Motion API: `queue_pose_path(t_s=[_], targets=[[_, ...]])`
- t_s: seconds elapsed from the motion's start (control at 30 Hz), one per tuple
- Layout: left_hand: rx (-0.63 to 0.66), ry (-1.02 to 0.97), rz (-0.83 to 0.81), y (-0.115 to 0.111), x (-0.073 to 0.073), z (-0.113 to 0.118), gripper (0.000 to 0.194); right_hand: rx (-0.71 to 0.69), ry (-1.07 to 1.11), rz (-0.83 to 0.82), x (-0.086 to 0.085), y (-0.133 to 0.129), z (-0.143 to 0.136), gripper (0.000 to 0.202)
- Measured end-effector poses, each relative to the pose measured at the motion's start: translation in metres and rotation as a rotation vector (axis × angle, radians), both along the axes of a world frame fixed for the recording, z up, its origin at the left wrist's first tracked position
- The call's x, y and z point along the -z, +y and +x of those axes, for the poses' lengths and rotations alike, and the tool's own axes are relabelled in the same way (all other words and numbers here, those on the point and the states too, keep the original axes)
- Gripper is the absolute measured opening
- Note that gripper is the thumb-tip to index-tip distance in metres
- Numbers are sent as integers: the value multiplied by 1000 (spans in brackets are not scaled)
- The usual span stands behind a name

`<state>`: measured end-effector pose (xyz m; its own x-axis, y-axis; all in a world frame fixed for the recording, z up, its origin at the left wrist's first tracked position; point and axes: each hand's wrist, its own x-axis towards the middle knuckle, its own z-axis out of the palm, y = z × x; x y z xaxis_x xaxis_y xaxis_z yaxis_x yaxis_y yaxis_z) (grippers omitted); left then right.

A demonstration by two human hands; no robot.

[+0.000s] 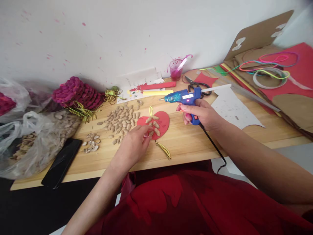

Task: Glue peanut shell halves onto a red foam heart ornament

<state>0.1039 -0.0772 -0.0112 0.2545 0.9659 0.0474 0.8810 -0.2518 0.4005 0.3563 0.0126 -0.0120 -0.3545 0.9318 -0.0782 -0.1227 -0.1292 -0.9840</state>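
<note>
My right hand (pixel 201 114) is wrapped round the handle of a blue hot glue gun (pixel 182 97). A white glue stick (pixel 217 87) juts from its back, and its nozzle points left above the table. On the wood lies a red paper heart (pixel 165 120) with a yellow loop at the top and a yellow-green tassel (pixel 163 150) at the bottom. Several peanuts (pixel 156 124) sit on the heart. At the heart's lower left, my left hand (pixel 135 142) has its thumb and fingers closed on a peanut (pixel 151 133), partly hidden by them.
Loose peanuts (pixel 122 119) spread left of the heart, with broken shells (pixel 91 143) nearby. A black phone (pixel 62 163) and plastic bags (pixel 36 147) lie farther left. Scissors (pixel 193 84), a pink-stained cup (pixel 175 70) and cut paper (pixel 236 109) are behind and right. The gun's cord (pixel 215 143) hangs over the front edge.
</note>
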Motion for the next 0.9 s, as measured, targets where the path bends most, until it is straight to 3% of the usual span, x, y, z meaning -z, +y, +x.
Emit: queue_pose_path(t_s=[0.53, 0.73, 0.9], targets=[[-63, 90, 32, 8, -7, 23, 16, 12, -42, 5, -4, -1, 0, 22], [104, 47, 117, 12, -7, 15, 17, 4, -6, -10, -1, 0, 1, 25], [315, 187, 180, 21, -12, 9, 16, 11, 35, -2, 5, 2, 1, 27]])
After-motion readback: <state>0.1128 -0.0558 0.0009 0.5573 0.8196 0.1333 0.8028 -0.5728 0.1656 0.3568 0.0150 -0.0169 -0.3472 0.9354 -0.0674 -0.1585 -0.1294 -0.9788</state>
